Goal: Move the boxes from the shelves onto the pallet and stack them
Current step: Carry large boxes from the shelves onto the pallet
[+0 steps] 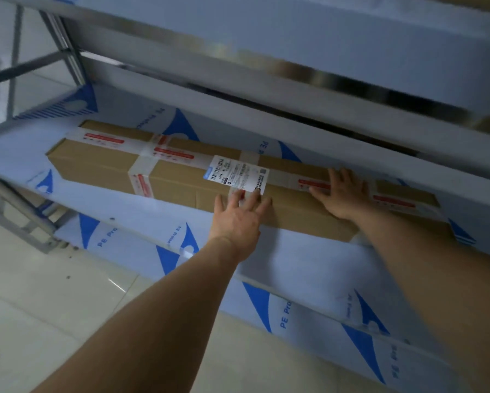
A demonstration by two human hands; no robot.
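Note:
A long, narrow brown cardboard box (178, 177) lies along a low shelf (102, 199), bound with clear tape that carries red labels and bearing a white shipping label on top. My left hand (238, 217) reaches its front face just below that label, fingers spread and straight against the cardboard. My right hand (343, 194) lies flat on the box top further right, fingers straight over a red tape label. Neither hand curls round the box. The pallet is out of view.
The shelves are steel, covered in white film with blue print. An upper shelf (294, 114) overhangs the box closely. A lower shelf (309, 285) juts out beneath my arms. Pale floor tiles (53, 321) lie at the lower left, and the rack's frame leg (16, 217) stands at the left.

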